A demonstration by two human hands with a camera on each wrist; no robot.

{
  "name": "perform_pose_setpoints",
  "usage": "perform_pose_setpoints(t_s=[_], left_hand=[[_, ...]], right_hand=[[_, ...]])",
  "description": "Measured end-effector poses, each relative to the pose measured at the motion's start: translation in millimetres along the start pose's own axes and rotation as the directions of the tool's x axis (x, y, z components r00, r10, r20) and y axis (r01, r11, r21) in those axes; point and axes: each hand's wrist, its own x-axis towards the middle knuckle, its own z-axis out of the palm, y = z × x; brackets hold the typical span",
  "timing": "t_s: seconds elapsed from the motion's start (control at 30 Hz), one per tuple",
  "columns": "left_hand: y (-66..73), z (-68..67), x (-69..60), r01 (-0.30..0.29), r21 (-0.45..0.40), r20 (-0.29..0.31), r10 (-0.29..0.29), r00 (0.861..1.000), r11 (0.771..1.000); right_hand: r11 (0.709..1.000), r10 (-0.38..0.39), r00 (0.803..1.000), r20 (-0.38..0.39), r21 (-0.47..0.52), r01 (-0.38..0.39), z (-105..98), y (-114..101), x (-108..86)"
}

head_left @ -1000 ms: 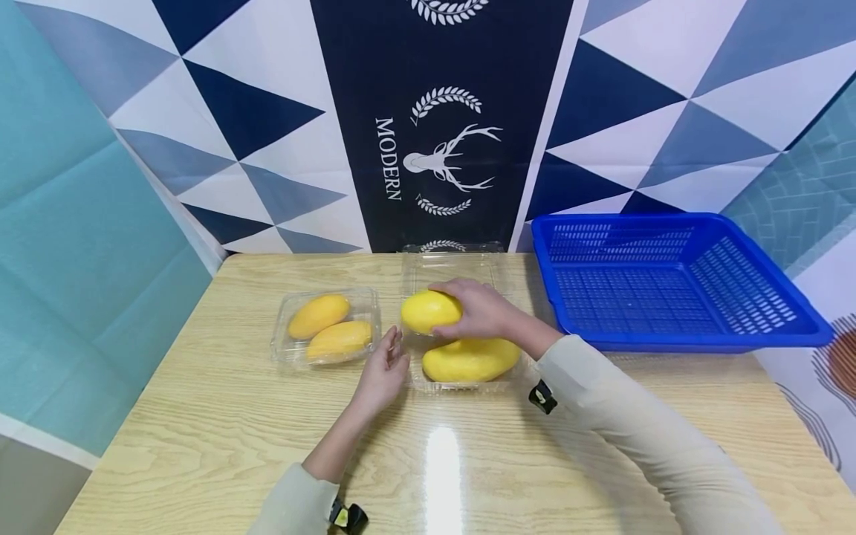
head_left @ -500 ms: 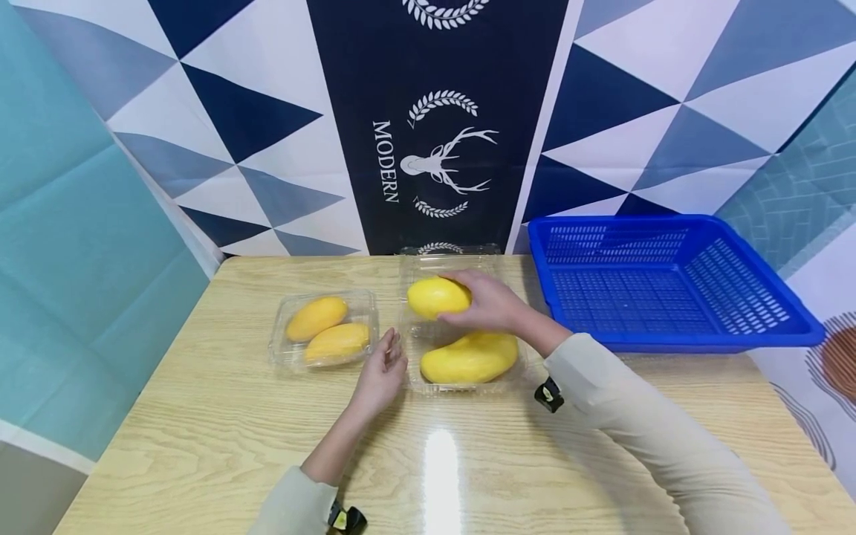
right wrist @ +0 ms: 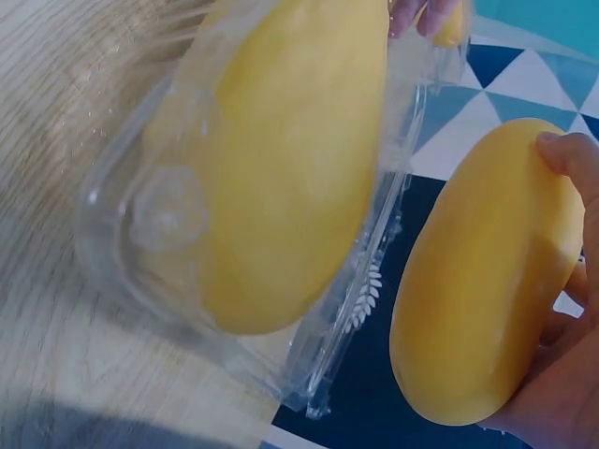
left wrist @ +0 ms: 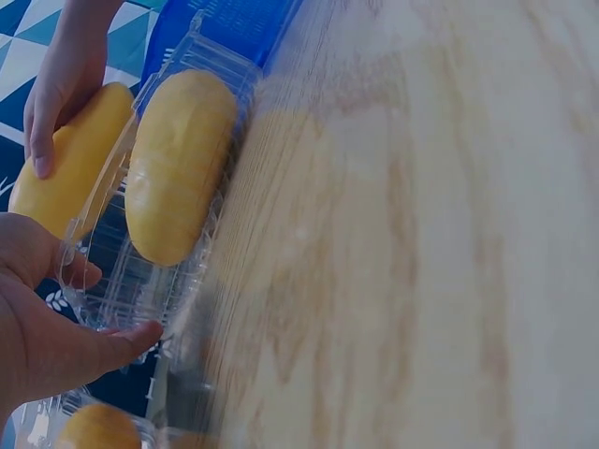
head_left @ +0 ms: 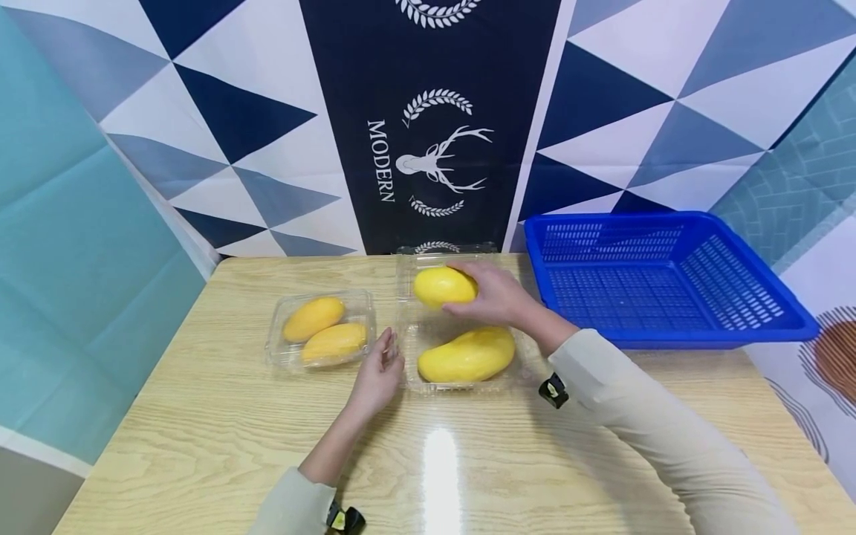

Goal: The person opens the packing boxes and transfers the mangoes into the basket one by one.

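Wooden table (head_left: 221, 446), lower frame; blue basket (head_left: 669, 343), right; clear container (head_left: 435, 321), just below centre, one yellow fruit (head_left: 467, 357) lying inside. Right hand (head_left: 496, 293), centre, fingers curled round its load; left hand (head_left: 377, 375), lower left of centre, fingers loosely extended, touching the container's side. Second yellow fruit (head_left: 438, 287), centre, in the right hand's grip.

On the wooden table (head_left: 200, 461): 2 clear containers (head_left: 435, 327), 1 blue basket (head_left: 615, 293).

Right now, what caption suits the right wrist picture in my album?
Right hand holding one yellow fruit, a second fruit in a clear container.
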Motion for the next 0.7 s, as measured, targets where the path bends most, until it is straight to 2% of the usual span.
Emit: perform_pose_setpoints(t_s=[0.23, 0.5, 0.7], left_hand=[[0.4, 0.7, 0.3, 0.002, 0.005, -0.002, -0.002, 1.0, 1.0], [0.4, 1.5, 0.5, 0.006, 0.0, -0.013, -0.006, 1.0, 1.0], [-0.5, 1.9, 0.0, 0.012, 0.002, -0.017, -0.012, 1.0, 1.0]], right_hand=[[1.0, -0.018, 0.999, -0.045, -0.01, 0.018, -7.0, 3.9, -1.0], [0.996, 0.059, 0.997, -0.051, -0.067, -0.062, -16.9, 6.4, -3.5], [0.993, 0.084, 0.992, -0.097, -0.073, -0.092, -22.2, 9.1, -6.0]])
